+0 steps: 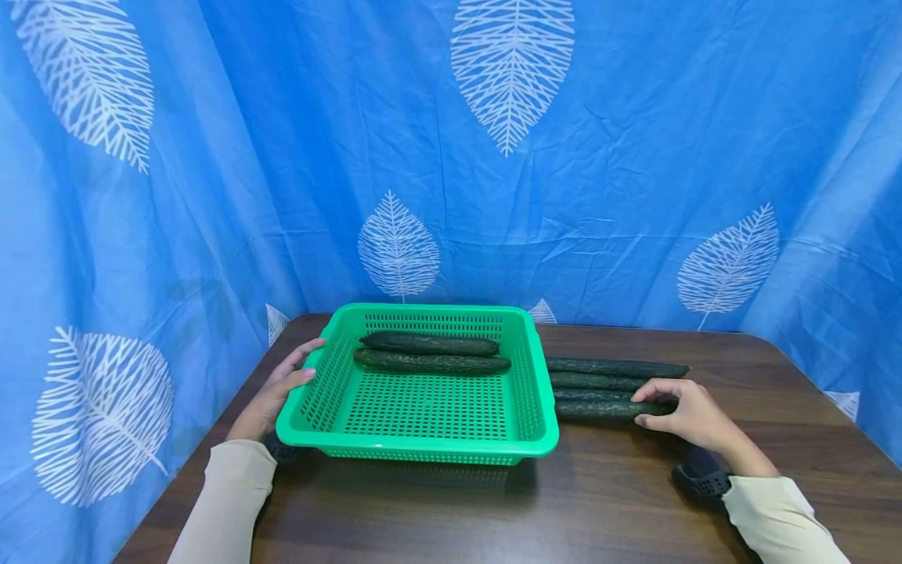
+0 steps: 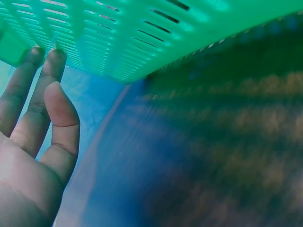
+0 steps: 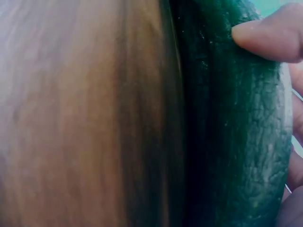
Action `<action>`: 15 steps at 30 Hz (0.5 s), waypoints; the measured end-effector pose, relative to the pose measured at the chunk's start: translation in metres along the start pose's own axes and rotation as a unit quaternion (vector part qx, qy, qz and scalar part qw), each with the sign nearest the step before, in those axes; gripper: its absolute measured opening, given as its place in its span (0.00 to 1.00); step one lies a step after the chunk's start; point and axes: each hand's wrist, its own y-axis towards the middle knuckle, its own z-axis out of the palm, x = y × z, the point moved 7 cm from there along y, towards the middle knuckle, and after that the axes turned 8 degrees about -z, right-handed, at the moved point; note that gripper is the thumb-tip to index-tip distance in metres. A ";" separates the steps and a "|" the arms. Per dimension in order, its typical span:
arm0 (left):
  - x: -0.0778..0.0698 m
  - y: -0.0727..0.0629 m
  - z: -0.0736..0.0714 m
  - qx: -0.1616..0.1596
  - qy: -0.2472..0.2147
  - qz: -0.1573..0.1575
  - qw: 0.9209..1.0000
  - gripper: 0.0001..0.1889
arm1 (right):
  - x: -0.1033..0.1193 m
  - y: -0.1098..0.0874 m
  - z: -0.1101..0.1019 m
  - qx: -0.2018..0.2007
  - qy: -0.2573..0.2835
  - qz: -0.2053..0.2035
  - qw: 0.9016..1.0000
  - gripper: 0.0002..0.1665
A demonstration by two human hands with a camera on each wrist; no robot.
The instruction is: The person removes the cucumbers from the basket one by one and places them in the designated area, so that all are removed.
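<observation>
A green plastic basket (image 1: 416, 446) with slotted walls stands on the table, and two dark green cucumbers (image 1: 433, 362) lie side by side toward its far wall. My left hand (image 1: 275, 392) touches the basket's left side from outside; its fingers are fairly straight, fingertips at the wall in the left wrist view. To the right of the basket lie several more cucumbers (image 1: 620, 366) in a row. My right hand (image 1: 687, 415) pinches the right end of the nearest cucumber (image 1: 599, 409) between thumb and fingers. Close up in the right wrist view, the thumb (image 3: 270, 38) presses on the cucumber's bumpy skin.
The brown wooden table (image 1: 437, 517) spreads out in front of the basket and to the right. A blue curtain (image 1: 606, 196) with white leaf prints hangs behind the table and along both sides. The basket's right rim overlaps the left ends of the cucumber row in the head view.
</observation>
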 end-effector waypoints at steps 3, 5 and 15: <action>-0.001 0.000 0.001 0.010 -0.004 0.009 1.000 0.20 | 0.003 0.001 0.002 0.009 -0.026 -0.005 1.000 0.14; -0.001 0.001 0.001 0.015 -0.007 0.012 1.000 0.20 | 0.004 0.002 0.003 0.013 -0.042 -0.006 0.999 0.14; -0.001 0.002 0.000 0.007 0.001 0.012 1.000 0.21 | 0.005 0.004 0.006 0.039 -0.052 0.012 0.998 0.14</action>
